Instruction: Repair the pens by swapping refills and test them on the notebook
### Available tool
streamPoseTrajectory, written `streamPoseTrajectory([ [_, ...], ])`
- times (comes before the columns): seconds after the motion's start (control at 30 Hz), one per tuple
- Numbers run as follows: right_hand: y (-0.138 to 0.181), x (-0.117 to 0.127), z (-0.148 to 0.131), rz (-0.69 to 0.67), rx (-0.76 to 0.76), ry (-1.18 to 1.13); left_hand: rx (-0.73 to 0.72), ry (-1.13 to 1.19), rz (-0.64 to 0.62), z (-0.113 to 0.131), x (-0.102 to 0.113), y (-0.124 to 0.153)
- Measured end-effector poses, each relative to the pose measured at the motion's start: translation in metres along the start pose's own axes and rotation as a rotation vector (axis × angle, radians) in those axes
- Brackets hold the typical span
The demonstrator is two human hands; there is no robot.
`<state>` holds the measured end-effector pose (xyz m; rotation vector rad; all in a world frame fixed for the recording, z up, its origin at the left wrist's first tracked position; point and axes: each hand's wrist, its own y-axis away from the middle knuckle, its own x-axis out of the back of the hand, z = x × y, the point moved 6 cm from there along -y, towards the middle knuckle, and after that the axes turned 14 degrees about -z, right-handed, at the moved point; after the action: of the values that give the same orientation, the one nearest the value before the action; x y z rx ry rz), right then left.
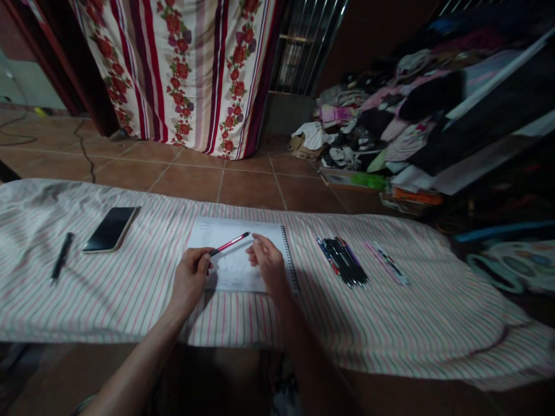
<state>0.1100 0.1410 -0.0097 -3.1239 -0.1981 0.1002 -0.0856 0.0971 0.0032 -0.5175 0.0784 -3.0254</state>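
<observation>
Okay so the left grip (193,267) is pinching a red and black pen (229,244) by one end, thumb against the fingers, and the pen slants up and away to the right. The right grip (269,263) is loosely curled with the fingers a bit spread, right by the pen's far end. Can't tell if it's actually touching. Below both grips is an open spiral notebook (236,271), coil on the right side, lying on a striped cloth (143,300) over the tabletop. Right of the right grip there's a bunch of pens (344,263), then some pink and white pens (387,263) further over. Left of the left grip: a black pen (61,258) and a phone (111,230), screen dark. Way beyond the grips, tile floor (251,185), a flowery curtain (182,75) and a messy clothes pile (368,118).
</observation>
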Motion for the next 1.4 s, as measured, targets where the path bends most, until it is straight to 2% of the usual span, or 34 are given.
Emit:
streamPoseTrajectory([
  [0.1, -0.001, 0.008, -0.004, 0.03, 0.021, -0.071, -0.035, -0.059, -0.049, 0.012, -0.015, 0.001],
  [0.27, -0.001, 0.022, -0.004, 0.089, 0.008, -0.059, -0.076, -0.215, -0.124, 0.025, -0.028, -0.001],
  [0.4, 0.003, 0.02, -0.009, 0.075, -0.013, -0.01, -0.143, -0.449, -0.209, 0.036, -0.038, -0.002],
  [0.53, 0.004, 0.015, -0.012, 0.055, -0.027, 0.002, -0.138, -0.485, -0.236, 0.039, -0.047, -0.002],
  [0.67, 0.0, 0.012, -0.009, 0.059, -0.037, -0.011, 0.01, -0.286, -0.269, 0.029, -0.054, -0.005],
  [0.8, -0.003, 0.009, -0.005, 0.031, -0.047, -0.077, 0.216, 0.253, -0.295, 0.018, -0.058, -0.007],
  [0.9, -0.002, 0.01, -0.003, 0.026, -0.052, -0.106, 0.296, 0.704, -0.192, 0.016, -0.055, -0.009],
  [1.0, -0.001, 0.009, -0.002, 0.005, -0.081, -0.116, 0.353, 0.981, -0.069, 0.015, -0.05, -0.01],
  [1.27, 0.002, -0.008, 0.0, -0.16, -0.165, -0.2, 0.373, 1.178, 0.102, 0.01, -0.048, -0.012],
  [1.4, 0.003, -0.018, 0.0, -0.212, -0.171, -0.247, 0.368, 1.197, 0.138, 0.009, -0.048, -0.012],
])
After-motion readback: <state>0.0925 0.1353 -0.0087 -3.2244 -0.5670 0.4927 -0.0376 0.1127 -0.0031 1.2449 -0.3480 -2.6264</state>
